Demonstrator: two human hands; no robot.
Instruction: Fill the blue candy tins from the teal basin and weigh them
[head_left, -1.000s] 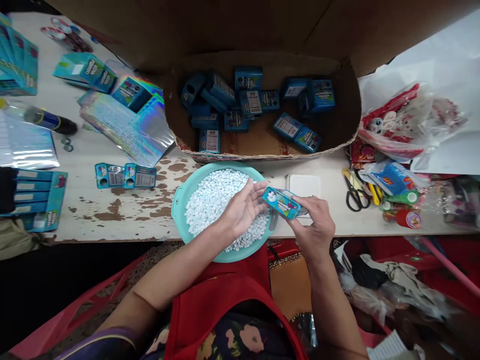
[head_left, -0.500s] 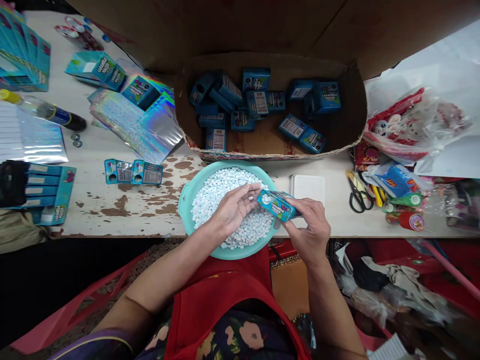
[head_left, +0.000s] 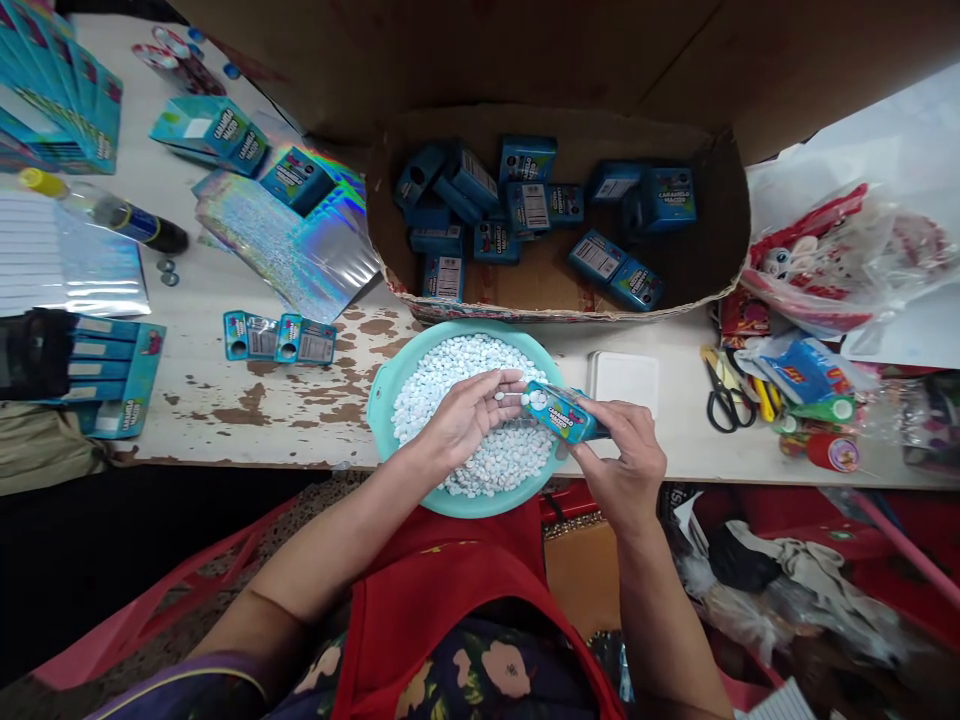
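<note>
My right hand [head_left: 626, 445] grips the end of a small blue candy box [head_left: 570, 418] printed "Caramelo Macizo". The box is tilted, its opening facing left, and a few white candies show at that opening. My left hand [head_left: 469, 420] is cupped palm up beside it, fingers curled, with a white candy [head_left: 499, 397] on the fingers; how many more lie in the palm is hidden. Both hands are over a turquoise basin [head_left: 380, 425] that holds a heap of small white candies [head_left: 495, 462].
Behind the basin, a large cardboard box [head_left: 540, 285] contains several blue candy boxes. Two small boxes [head_left: 279, 338] lie left on the worn table. A white lidded container [head_left: 624, 380], scissors [head_left: 727, 395] and wrapped sweets lie right. Holographic bags [head_left: 277, 235] and a bottle [head_left: 105, 212] are far left.
The whole view has shifted slightly, with table items appearing a little further right. Both hands keep nearly the same pose, the candy box still held tilted beside the left fingers.
</note>
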